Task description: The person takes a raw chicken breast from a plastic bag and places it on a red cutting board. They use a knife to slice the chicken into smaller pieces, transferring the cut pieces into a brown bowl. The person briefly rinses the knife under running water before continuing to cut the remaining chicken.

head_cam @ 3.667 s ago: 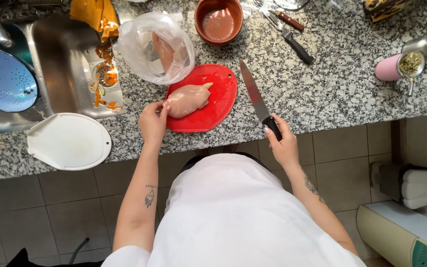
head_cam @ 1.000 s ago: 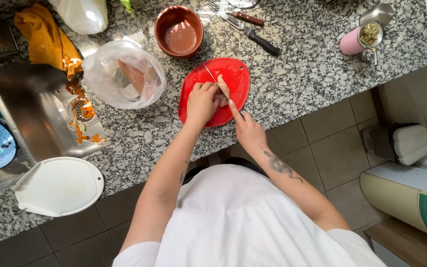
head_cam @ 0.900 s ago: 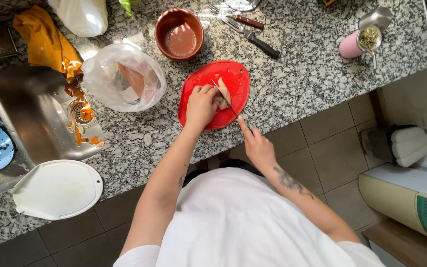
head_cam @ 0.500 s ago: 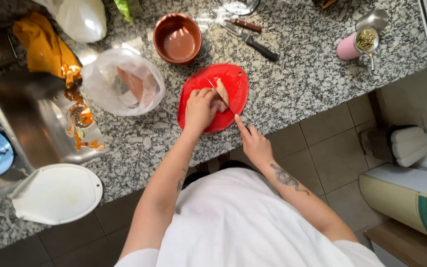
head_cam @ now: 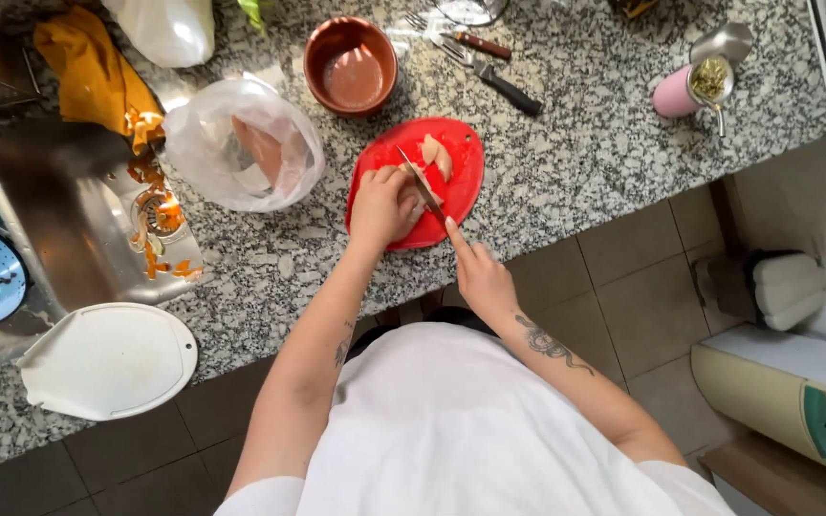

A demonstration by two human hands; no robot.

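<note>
As you lean over the worktop's front edge: your hands meet on the red cutting board [head_cam: 461,186].
Left hand [head_cam: 381,203]: curled down on the raw chicken [head_cam: 410,191], fingertips tucked, pinning it so it can't slide.
Right hand [head_cam: 483,279]: closed round the knife [head_cam: 423,187] handle, forefinger along the spine to steer the blade.
Chicken: mid-board, a cut piece [head_cam: 435,156] lying apart toward the far rim.
Clay bowl [head_cam: 350,65]: just behind the board, within reach.
Plastic bag [head_cam: 243,143]: beside the sink [head_cam: 59,239], holding more meat.
</note>
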